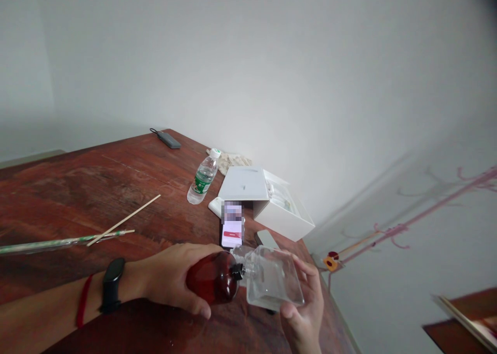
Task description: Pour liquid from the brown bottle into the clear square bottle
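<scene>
Pale wall (248,74) backs a red-brown table (77,183), its right edge near the right hand (311,302). An open white box (285,219) holds white contents; a water bottle (202,179) holds clear liquid. The left hand (171,276) clasps a dark red bottle (213,277), black neck at the mouth of a clear square bottle (274,279) pinched in the right.

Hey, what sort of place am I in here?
Probably a room in a home, judging by the wooden table, the plain pale wall and what looks like a pink coat stand.
</scene>
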### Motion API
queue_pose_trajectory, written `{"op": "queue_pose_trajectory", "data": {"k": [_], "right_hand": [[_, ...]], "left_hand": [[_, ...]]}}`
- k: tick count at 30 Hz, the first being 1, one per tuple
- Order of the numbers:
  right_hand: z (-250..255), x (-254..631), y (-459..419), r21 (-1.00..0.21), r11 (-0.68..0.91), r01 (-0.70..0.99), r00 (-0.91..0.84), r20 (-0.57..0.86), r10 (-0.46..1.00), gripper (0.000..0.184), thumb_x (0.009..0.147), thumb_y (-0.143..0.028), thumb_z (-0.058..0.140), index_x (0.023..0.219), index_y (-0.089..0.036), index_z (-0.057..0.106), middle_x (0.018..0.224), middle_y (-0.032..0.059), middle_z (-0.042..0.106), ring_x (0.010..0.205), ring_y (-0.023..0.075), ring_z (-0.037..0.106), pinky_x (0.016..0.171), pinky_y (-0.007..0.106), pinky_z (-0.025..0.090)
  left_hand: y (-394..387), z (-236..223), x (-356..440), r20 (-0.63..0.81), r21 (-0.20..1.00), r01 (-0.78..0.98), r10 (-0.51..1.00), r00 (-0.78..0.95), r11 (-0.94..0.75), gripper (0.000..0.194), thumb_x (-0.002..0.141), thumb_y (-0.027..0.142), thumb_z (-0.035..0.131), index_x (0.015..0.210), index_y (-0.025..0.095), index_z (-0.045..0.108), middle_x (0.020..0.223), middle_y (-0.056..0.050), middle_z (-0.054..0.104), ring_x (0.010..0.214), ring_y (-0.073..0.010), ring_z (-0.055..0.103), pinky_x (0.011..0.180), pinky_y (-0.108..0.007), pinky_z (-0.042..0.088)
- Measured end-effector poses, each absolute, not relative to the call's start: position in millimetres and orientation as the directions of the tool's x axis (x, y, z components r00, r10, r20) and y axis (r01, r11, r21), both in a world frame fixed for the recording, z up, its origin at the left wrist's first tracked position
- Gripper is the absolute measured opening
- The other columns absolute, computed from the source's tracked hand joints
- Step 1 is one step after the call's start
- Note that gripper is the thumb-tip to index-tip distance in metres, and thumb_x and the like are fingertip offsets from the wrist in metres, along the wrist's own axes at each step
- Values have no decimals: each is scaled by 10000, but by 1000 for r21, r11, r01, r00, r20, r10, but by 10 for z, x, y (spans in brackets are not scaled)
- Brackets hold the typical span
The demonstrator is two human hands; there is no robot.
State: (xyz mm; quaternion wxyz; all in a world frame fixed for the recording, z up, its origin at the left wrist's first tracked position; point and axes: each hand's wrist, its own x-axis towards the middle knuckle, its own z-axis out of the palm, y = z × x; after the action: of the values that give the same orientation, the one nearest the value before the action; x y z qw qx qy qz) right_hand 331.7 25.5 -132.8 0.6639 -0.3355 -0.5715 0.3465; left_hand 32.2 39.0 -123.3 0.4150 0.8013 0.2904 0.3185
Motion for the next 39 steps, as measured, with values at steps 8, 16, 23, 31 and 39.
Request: {"op": "queue_pose_trajectory", "data": {"k": [8,16,23,31,39], "right_hand": [[-1336,3329,244,-846,529,-62,99,523,847,898,571,-704,1001,1262,-263,634,1253,173,812,1092,442,822,825,524,686],[-1363,3372,287,-809,583,-76,57,581,812,834,624,-661,999,1273,-265,657,1255,177,816,1117,446,816,842,537,688],[-1371,3382,273,-833,547,-85,78,541,837,870,604,-678,999,1295,-278,655,1285,168,804,1090,435,826,822,525,695],[-1372,3418,295,-817,571,-83,31,571,821,843,626,-662,997,1300,-287,658,1295,170,805,1120,433,818,814,521,698],[-1307,3309,226,-844,528,-95,104,519,849,867,563,-676,1017,1256,-286,672,1252,144,815,1119,426,816,858,534,688]], "left_hand": [[371,-1215,334,262,854,207,738,623,-478,858,714,816,860,1360,277,698,1306,-66,769,1170,-387,734,981,-392,580],[373,-1220,332,263,855,207,742,617,-475,861,708,805,872,1376,290,699,1286,-56,776,1156,-381,742,989,-391,575],[360,-1208,337,255,855,217,747,614,-471,856,712,796,874,1384,297,694,1327,-48,762,1190,-378,731,1003,-389,573],[384,-1254,331,250,855,221,747,616,-469,824,695,770,894,1347,303,706,1293,-37,773,1159,-373,743,966,-379,581],[387,-1234,326,249,858,211,739,626,-468,812,714,759,896,1359,308,698,1285,-30,772,1162,-364,743,977,-375,581]]}}
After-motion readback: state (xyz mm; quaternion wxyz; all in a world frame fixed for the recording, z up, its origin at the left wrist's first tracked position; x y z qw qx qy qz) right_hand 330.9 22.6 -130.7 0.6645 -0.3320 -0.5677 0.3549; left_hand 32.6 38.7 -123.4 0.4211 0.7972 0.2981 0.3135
